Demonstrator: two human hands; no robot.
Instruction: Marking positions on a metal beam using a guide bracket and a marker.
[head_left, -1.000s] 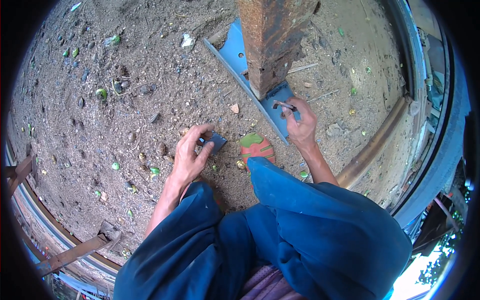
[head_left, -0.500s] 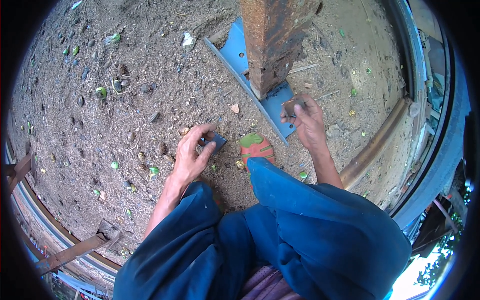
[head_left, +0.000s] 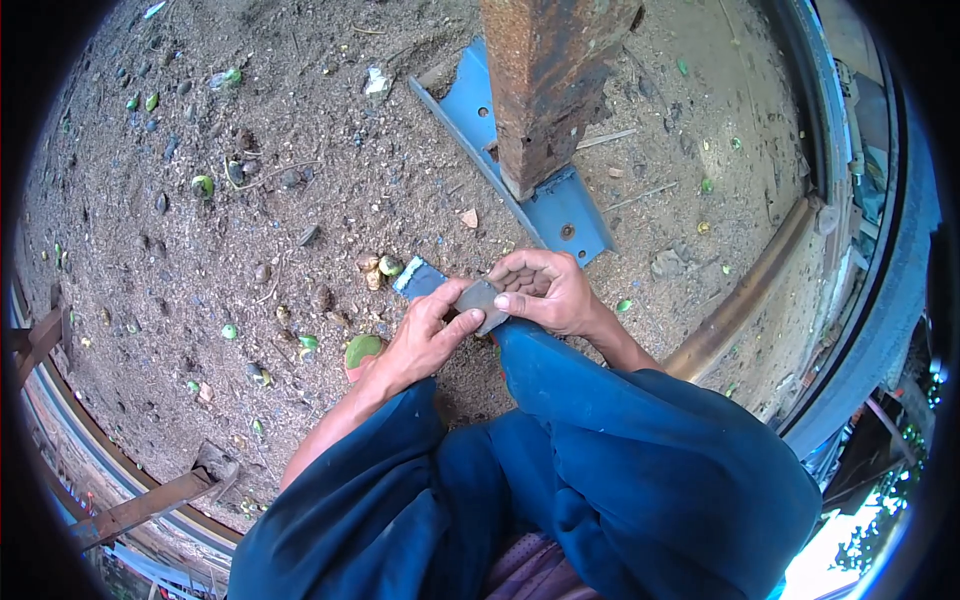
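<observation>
Now the left hand (head_left: 428, 334) pinches a small flat grey metal plate (head_left: 481, 302) just beyond the blue-trousered right knee (head_left: 545, 355), seemingly to steady it; the right hand (head_left: 553, 294) curls, thumb at its edge, grip unclear. Farther left, a blue rectangular piece (head_left: 421, 279) perhaps rests on sandy ground (head_left: 350, 190).

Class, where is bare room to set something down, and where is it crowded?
Barest: sand between the rusty post and dark rail. Crowded: around the left hand, right hand, grey plate and blue piece, with fruits beside it.
</observation>
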